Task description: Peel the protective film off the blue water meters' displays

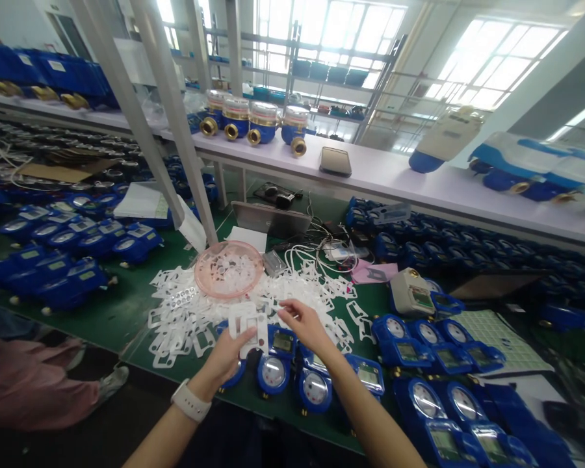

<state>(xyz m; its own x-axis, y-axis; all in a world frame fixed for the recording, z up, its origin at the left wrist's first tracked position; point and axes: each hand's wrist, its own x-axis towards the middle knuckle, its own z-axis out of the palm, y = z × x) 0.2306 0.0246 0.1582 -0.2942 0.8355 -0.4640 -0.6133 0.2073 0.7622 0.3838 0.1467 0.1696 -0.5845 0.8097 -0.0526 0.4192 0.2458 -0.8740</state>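
Observation:
My left hand (225,357), with a white watch band on its wrist, pinches a few white plastic frame plates (252,333) that have cut-out windows. My right hand (306,325) hovers just right of them, its fingers loosely curled and apart, with nothing visible in them. Below both hands stands a row of blue water meters with round dials and small displays, among them one meter (273,372) under the plates and another meter (315,388) below my right hand. Beyond the hands lies a loose heap of white frame plates (297,292), spread around a pink round basket (201,276) with small white pieces inside.
More blue meters (426,403) stand at right, beside an open beige meter (412,292). Others (68,279) fill the left side. Cables (312,253) and a laptop (273,220) lie behind the heap. A shelf (370,179) carries brass-fitted meters (263,122). A person's pink trousers (29,383) show at left.

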